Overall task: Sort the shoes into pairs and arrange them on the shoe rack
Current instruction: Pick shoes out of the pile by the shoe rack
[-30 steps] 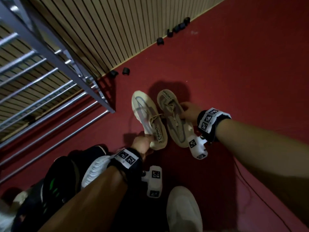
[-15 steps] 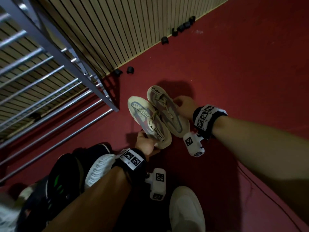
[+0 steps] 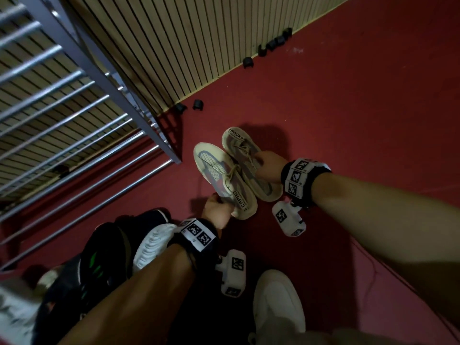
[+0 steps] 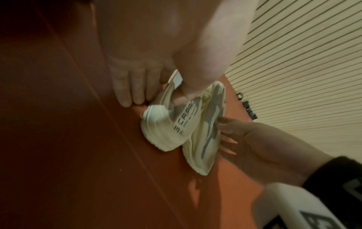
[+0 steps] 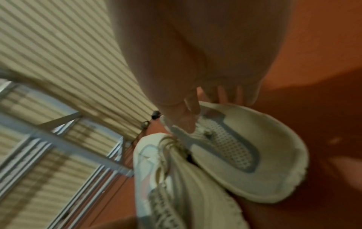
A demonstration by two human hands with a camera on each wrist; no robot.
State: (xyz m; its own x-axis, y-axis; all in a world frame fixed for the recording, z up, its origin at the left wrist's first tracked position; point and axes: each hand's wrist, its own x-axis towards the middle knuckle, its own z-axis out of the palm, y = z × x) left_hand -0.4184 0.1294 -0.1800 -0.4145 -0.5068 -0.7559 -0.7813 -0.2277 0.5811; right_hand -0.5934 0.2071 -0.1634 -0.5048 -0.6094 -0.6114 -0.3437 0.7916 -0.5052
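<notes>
down on the red floor (image 3: pixel 348 120), left hand (image 3: pixel 216 207) grips the heel of one beige sneaker (image 3: pixel 219 175); right hand (image 3: pixel 271 165) pinches its touching mate (image 3: pixel 239 143), just beside the metal shoe rack (image 3: pixel 74 56).

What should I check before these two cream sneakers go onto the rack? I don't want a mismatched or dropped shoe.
1. Left hand grips the left cream sneaker at its heel: ok.
2. Right hand holds the right cream sneaker at its collar: ok.
3. Sneakers match in colour and lettering: ok.
4. One left, one right shoe: cannot tell.
5. Toes pointing the same way, side by side: ok.
6. Free space on the shoe rack bars nearest the shoes: ok.
</notes>
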